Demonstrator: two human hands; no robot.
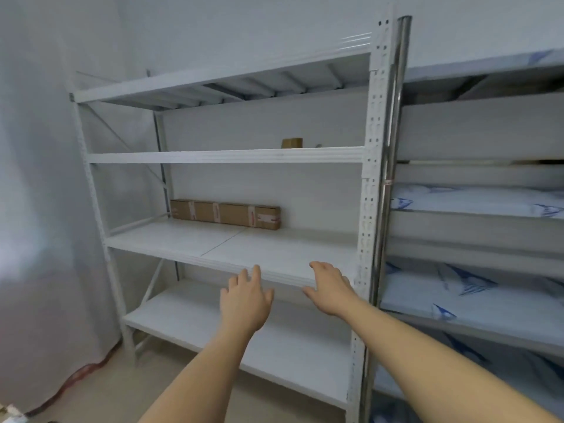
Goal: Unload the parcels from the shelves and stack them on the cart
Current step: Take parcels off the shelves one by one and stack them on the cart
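While both hands, the left hand [245,296] and right hand [329,288], hung spread and empty at the shelf [274,254] edge, the long parcel [225,214] lay far back; a one-ended grab would likely tip it; a small box [292,143] sat above.

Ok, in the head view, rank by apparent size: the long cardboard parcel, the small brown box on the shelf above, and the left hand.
1. Long cardboard parcel, at the back of the middle shelf.
2. Left hand, open and empty; it is nearer the camera, so its size is exaggerated.
3. Small brown box, partly hidden behind the shelf edge.
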